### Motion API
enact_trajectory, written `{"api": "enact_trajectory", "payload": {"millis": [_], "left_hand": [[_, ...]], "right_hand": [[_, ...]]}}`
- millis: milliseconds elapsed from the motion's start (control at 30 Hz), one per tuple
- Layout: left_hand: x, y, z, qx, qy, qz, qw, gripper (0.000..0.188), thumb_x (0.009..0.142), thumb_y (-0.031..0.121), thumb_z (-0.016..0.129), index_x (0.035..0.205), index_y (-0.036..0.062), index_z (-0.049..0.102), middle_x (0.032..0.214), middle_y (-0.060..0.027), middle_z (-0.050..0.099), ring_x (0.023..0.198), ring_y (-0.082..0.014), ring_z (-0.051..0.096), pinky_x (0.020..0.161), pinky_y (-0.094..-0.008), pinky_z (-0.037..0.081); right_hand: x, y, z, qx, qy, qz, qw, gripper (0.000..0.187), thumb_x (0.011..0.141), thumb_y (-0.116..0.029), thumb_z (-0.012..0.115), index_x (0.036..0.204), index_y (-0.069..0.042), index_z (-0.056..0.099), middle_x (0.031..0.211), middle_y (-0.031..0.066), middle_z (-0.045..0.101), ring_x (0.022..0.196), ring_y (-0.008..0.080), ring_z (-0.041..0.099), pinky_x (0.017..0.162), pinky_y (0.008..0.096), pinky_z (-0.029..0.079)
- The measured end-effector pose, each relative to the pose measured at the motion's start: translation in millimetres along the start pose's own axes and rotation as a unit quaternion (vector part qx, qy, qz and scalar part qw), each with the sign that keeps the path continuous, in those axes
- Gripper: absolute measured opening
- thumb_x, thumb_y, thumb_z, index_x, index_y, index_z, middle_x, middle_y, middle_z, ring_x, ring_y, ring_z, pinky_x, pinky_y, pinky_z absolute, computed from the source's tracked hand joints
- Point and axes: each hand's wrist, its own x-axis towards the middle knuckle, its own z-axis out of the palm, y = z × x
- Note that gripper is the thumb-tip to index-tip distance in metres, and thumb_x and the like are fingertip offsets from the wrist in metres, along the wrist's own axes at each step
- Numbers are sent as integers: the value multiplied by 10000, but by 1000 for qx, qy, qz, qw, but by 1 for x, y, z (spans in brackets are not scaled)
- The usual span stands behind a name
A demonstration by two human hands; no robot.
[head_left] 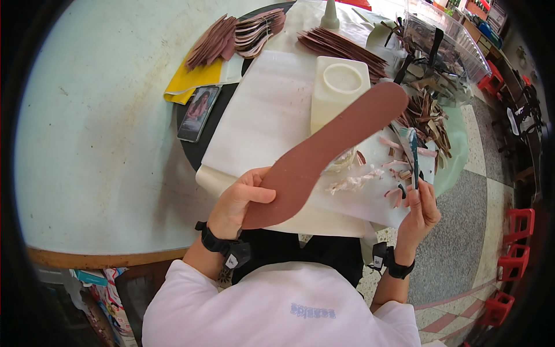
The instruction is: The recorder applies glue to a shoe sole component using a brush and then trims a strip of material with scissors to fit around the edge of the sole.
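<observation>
Head view, hidden or unclear: the lower end of the brown insole (324, 151) is covered by the left hand (238, 199); its far tip overlaps the white plastic container (337, 88). What the pale shreds (354, 181) on the white sheet (263, 124) are made of cannot be told. The clear bin (448, 40) at the upper right is bent by the lens and cut by the dark rim.

Insole: a long, flat, reddish-brown sole shape, matte, rounded at both ends, held slanting from centre frame up to the right, above the sheet.

Left hand: closed on the insole's near end, thumb laid on top.

Right hand (422, 211): at the right of centre, fingers pinched round a thin teal-handled brush (413, 156), held upright.

Surroundings: stacks of brown cut pieces (231, 36) are fanned out at the top, a phone (198, 113) lies at the upper left beside yellow sheet (191, 81), and leather scraps (428, 118) are heaped at the right.
</observation>
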Motion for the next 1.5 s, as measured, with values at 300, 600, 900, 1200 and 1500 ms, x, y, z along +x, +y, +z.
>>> {"api": "enact_trajectory", "payload": {"millis": [300, 600, 900, 1200, 1500], "left_hand": [[-23, -2, -28, -46, 25, 57, 997, 551, 712, 39, 668, 1220, -79, 489, 1078, -119, 631, 909, -146, 630, 823, -232, 478], [-11, -26, -51, -79, 13, 66, 995, 505, 745, 40, 655, 1213, -66, 497, 1091, -114, 627, 948, -145, 613, 856, -239, 461], [0, -20, -57, -124, -10, 37, 992, 484, 759, 38, 650, 1209, -59, 502, 1081, -111, 630, 936, -146, 618, 830, -245, 480], [1, -16, -57, -98, -13, 24, 995, 514, 758, 66, 663, 1227, -52, 491, 1067, -106, 632, 911, -133, 619, 809, -238, 485], [-6, -11, -50, -74, -14, 5, 997, 634, 717, 88, 650, 1291, -62, 425, 1010, -98, 633, 735, -106, 633, 565, -218, 542]], "right_hand": [[6, -59, 36, -334, -146, -74, 928, 162, 768, 30, 674, 927, 2, 673, 755, 48, 594, 522, 106, 503, 471, 207, 369], [18, -83, 84, -571, -195, -139, 785, 144, 767, -51, 650, 909, -34, 659, 740, 50, 551, 572, 232, 570, 496, 332, 425], [24, -82, 114, -656, -240, -152, 700, 86, 741, -60, 633, 820, -36, 609, 731, 65, 531, 582, 223, 575, 498, 337, 431], [23, -103, 99, -607, -218, -117, 755, 112, 783, -67, 641, 888, -28, 647, 734, 60, 570, 577, 255, 578, 492, 348, 418], [14, -90, 68, -509, -197, -92, 833, 143, 777, -22, 653, 919, -18, 658, 732, 64, 574, 550, 236, 569, 486, 312, 429]]}}
